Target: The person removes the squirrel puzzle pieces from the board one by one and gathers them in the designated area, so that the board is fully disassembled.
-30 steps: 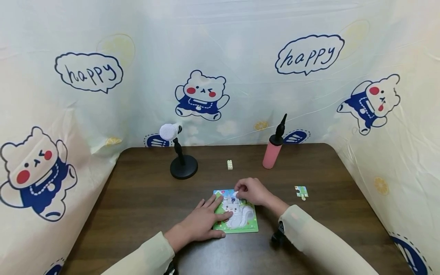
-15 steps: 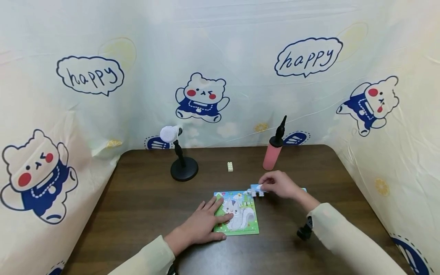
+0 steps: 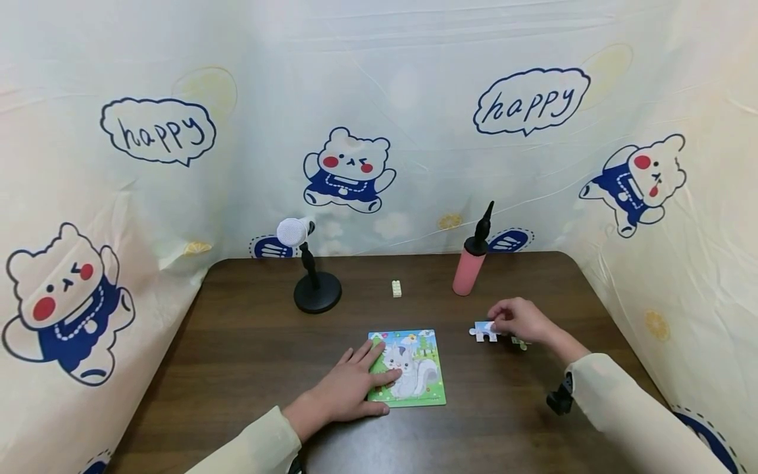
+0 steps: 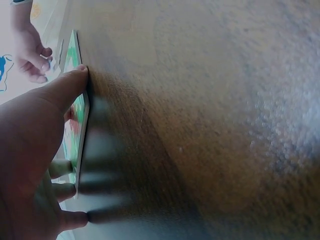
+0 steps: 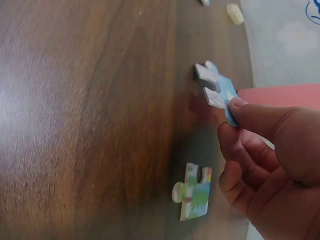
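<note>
My left hand (image 3: 358,386) lies with fingers spread over the left part of a square jigsaw puzzle (image 3: 423,380) showing a white squirrel on green. In the left wrist view, the thumb rests at the edge of the thin puzzle (image 4: 81,107). Off to the puzzle's right, my right hand (image 3: 524,320) pinches a light blue puzzle piece (image 5: 220,90) by one end between thumb and index finger, tilted above the table. A green puzzle piece (image 5: 196,195) lies on the table just below that hand; in the head view the hand partly covers it.
On the brown table (image 3: 249,355) stand a microphone (image 3: 293,232) on a round black base (image 3: 317,293), at the back left, and a pink hand pump (image 3: 466,270) with a black nozzle, at the back right. Between them lies a small cream toy brick (image 3: 396,288). A printed curtain (image 3: 438,79) hangs behind.
The right hand has moved right, from the puzzle's top edge toward the green piece, carrying the blue puzzle piece away with it. The left hand has stayed on the puzzle.
</note>
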A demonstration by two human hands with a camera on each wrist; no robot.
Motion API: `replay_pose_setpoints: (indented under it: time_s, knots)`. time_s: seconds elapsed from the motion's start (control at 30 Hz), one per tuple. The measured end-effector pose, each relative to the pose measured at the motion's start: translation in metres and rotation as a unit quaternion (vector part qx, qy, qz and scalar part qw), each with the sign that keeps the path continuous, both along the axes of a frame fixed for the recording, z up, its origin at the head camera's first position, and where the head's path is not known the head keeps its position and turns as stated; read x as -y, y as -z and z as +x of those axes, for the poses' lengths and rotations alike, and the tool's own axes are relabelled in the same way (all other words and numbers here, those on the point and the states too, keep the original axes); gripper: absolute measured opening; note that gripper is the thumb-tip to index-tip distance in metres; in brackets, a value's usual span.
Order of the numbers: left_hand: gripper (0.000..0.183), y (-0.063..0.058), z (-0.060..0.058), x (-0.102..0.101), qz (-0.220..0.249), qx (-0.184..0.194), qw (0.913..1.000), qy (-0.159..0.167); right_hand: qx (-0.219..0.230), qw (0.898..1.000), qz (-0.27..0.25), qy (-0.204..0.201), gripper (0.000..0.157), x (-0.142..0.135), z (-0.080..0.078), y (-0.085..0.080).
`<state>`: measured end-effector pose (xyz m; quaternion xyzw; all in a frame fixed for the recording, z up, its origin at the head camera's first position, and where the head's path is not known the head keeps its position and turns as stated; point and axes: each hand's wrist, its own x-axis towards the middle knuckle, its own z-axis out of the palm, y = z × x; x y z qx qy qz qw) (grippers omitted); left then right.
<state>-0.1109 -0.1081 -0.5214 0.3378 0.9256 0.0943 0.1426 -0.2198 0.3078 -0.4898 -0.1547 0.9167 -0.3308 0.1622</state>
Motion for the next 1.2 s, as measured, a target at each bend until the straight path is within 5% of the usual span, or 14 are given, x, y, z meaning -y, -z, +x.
replay_pose_setpoints:
  time_s: [0.93, 1.2]
  knots:
    - [0.068, 0.013, 0.001, 0.005, 0.022, -0.006, 0.9997, -0.008, -0.05, 0.995, 0.078, -0.024, 0.004, -0.002, -0.011, 0.023]
    - [0.078, 0.014, 0.001, 0.009, 0.032, -0.033, 0.9989, 0.003, -0.048, 0.996, 0.077, -0.013, 0.007, 0.009, -0.009, 0.01]
